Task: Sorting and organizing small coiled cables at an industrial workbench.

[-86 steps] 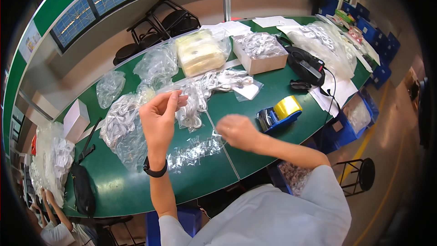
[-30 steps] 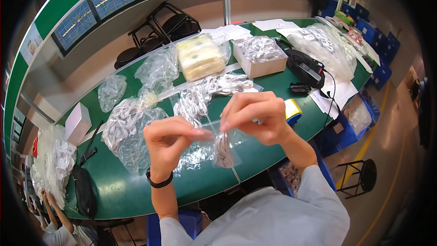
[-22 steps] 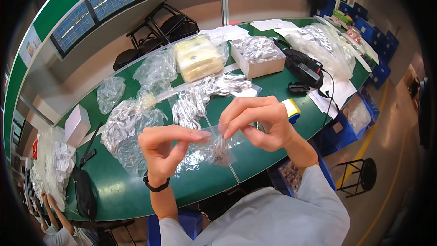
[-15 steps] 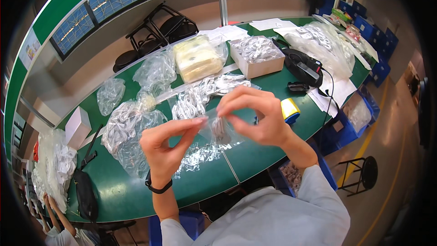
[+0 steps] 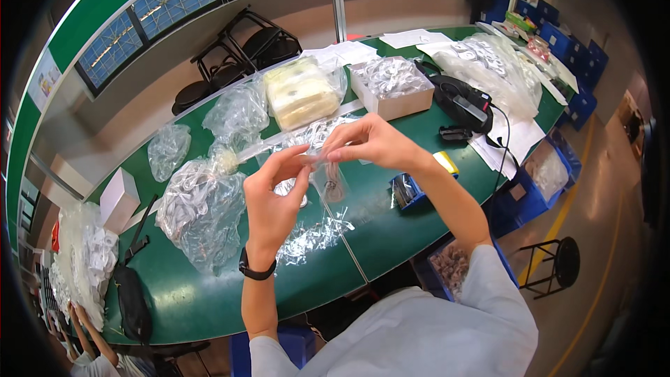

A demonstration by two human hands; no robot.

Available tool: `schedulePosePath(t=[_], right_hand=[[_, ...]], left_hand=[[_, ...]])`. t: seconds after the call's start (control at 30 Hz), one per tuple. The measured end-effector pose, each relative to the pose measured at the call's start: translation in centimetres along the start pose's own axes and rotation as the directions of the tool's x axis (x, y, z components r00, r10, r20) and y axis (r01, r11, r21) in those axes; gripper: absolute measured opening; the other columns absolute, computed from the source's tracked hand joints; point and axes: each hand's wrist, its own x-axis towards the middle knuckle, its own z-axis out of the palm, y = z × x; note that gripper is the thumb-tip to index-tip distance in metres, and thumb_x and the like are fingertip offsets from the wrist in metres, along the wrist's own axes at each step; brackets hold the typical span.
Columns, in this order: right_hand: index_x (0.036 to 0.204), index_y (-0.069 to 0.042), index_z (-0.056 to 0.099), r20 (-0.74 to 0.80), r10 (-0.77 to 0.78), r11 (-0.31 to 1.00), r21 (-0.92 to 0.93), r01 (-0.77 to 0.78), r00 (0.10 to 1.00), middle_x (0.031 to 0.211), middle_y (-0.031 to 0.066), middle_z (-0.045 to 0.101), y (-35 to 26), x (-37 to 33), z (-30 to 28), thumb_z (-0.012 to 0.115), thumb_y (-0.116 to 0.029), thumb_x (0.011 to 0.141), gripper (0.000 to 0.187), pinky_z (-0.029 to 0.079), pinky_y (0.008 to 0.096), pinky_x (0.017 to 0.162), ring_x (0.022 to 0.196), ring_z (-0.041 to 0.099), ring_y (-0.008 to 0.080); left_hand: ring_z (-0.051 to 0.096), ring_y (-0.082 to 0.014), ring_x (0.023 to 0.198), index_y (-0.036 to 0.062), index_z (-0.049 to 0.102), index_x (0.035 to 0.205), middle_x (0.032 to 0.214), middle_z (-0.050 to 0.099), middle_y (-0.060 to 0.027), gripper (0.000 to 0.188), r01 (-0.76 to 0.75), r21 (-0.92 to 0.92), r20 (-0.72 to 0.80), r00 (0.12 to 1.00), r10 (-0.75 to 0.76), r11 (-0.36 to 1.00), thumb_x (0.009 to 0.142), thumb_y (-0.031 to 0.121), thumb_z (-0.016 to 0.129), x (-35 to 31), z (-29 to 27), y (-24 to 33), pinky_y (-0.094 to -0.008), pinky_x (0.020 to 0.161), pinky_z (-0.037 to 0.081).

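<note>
A small clear plastic bag [image 5: 333, 188] with what looks like a coiled cable inside hangs above the green table [image 5: 195, 307]. My left hand [image 5: 273, 185] pinches its top edge between thumb and fingers, on the left side. Close beside it, my right hand [image 5: 377, 145] is closed on the same top edge, fingertips nearly meeting those of the left. Beyond the hands lies a pile of white cables [image 5: 314, 132], partly hidden by them. Shiny whitish scraps [image 5: 314, 239] are scattered on the table below the bag.
A carton [image 5: 405, 107] of bagged pieces and a yellowish stack [image 5: 296, 94] stand behind. Left lies a large bag of white cables [image 5: 199, 199]; right, a blue holder [image 5: 408, 192] and black pouch [image 5: 457, 101]. Another person's arms [image 5: 87, 331] show at lower left.
My hands have come closer together at the top of the bag, the right moving left and the left moving right and up. The blue holder beside my right forearm has come into view.
</note>
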Motion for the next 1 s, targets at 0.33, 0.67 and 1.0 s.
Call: schedulePosePath(t=[0.33,0.67,1.0], right_hand=[[0.095,0.0,0.076,-0.513,-0.495,0.585,-0.794,-0.168,0.702,0.091,0.0131,0.075,5.5,6.4,-14.2,0.068,-0.015,0.087,0.019,0.055,0.0354,0.077,0.082,0.07,0.0238],[0.09,-0.002,0.072,-0.211,-0.16,0.186,-0.966,-0.18,0.964,0.098,0.0193,0.066,15.7,7.2,-12.4,0.066,-0.013,0.08,0.016,0.049,0.0462,0.095,0.107,0.06,0.0372],[0.094,-0.006,0.066,0.219,0.037,0.165,-0.964,0.211,0.975,0.103,0.0151,0.06,17.1,6.1,-3.3,0.075,-0.026,0.078,0.028,0.05,0.0433,0.089,0.102,0.06,0.0336]], left_hand=[[0.064,-0.0242,0.117,0.0003,0.055,0.135,0.128,0.064,-0.0144,0.05,0.069,0.039,0.077,0.994,-0.071,0.997,0.087,0.003,0.071,1.6,-1.6,-2.6,-0.0364,0.104,0.048],[0.067,-0.0312,0.109,-0.0035,0.062,0.124,0.116,0.07,-0.0205,0.043,0.071,0.329,0.181,0.974,-0.137,0.942,0.089,0.02,0.073,0.9,-2.6,-3.7,-0.0377,0.093,0.051],[0.072,-0.0251,0.094,0.0014,0.07,0.112,0.098,0.075,-0.0155,0.026,0.031,0.268,0.041,0.998,-0.043,0.963,0.091,0.016,0.069,1.7,-1.4,-5.1,-0.0342,0.084,0.052]])
